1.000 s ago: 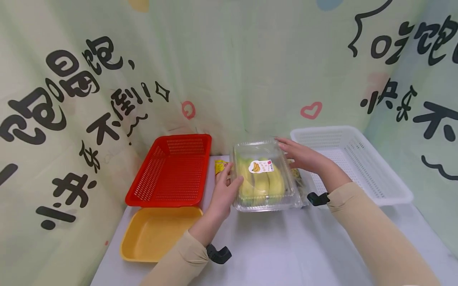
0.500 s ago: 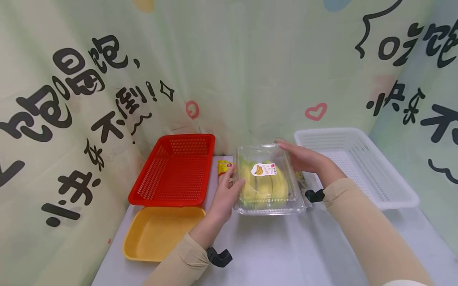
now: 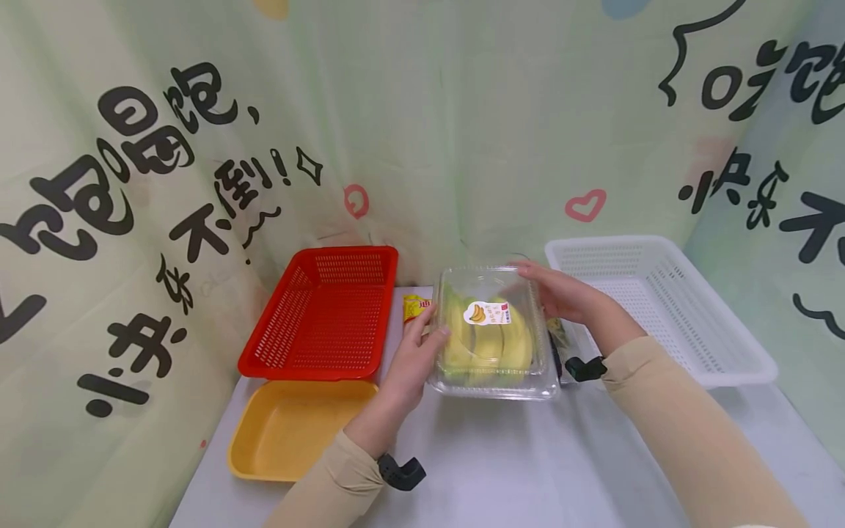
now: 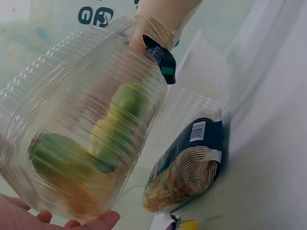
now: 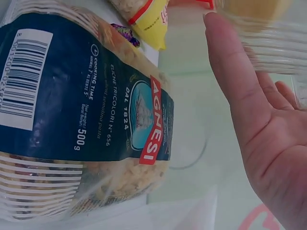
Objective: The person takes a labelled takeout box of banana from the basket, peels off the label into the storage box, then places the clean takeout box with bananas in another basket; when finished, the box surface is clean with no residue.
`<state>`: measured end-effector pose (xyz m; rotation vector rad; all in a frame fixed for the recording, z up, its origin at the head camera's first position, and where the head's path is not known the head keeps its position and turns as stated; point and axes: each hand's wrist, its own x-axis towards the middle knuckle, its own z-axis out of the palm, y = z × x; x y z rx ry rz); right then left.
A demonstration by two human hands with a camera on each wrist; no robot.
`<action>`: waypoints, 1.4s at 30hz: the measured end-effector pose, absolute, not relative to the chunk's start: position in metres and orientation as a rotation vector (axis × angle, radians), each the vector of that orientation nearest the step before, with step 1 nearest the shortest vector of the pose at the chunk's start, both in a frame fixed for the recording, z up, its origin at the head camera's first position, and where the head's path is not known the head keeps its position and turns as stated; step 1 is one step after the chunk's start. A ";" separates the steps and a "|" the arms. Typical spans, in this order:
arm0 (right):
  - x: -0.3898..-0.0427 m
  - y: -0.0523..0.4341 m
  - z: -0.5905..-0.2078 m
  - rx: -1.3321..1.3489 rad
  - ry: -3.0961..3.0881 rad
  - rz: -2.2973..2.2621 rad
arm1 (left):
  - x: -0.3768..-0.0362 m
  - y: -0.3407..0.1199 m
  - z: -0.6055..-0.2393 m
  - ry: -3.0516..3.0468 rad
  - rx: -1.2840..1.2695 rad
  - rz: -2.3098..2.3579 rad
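Step in hand: lifting the clear plastic clamshell box of yellow-green bananas (image 3: 491, 334), held between both hands, its near edge seeming just above the white table (image 3: 528, 469).
Left hand (image 3: 414, 361): pressed on the left side of the box, thumb on the lid edge, fingers under the side, gripping it.
Right hand (image 3: 568, 297): laid against the far right side of the box, fingers mostly straight and flat on the plastic, pushing in to steady it.
Where the box is: middle of the table, between the red plastic basket with holes (image 3: 323, 315) and the white plastic basket with holes (image 3: 653, 308), touching neither.
Under and beside the box: a dark blue bag of pasta (image 4: 189, 165) lying flat on the table by its right side, and a small yellow packet (image 3: 414, 306) by its far left corner.
Next move calls for: probably an even squeeze from both sides, since the thin plastic may bend or pop open; box kept level so the bananas do not slide.
Surface: smooth white table, with a shallow yellow plastic tray (image 3: 290, 429) just in front of the red basket.
Room: pale green cloth walls (image 3: 422, 132) all around, with big black writing and pink heart shapes.
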<state>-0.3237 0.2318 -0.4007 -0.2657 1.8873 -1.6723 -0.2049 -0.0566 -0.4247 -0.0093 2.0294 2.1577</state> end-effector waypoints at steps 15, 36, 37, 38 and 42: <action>-0.301 0.244 -0.400 -0.232 1.961 -1.792 | -0.187 -0.074 -0.424 2.019 0.027 2.190; -0.253 0.229 -0.410 -0.132 1.995 -2.038 | -0.177 -0.070 -0.436 1.850 0.006 2.359; -0.252 0.229 -0.410 -0.128 1.993 -2.037 | -0.178 -0.071 -0.436 1.852 0.000 2.360; -0.252 0.228 -0.411 -0.124 1.992 -2.033 | -0.178 -0.071 -0.436 1.851 -0.006 2.363; -0.252 0.229 -0.412 -0.140 1.992 -1.993 | -0.180 -0.073 -0.438 1.848 -0.024 2.363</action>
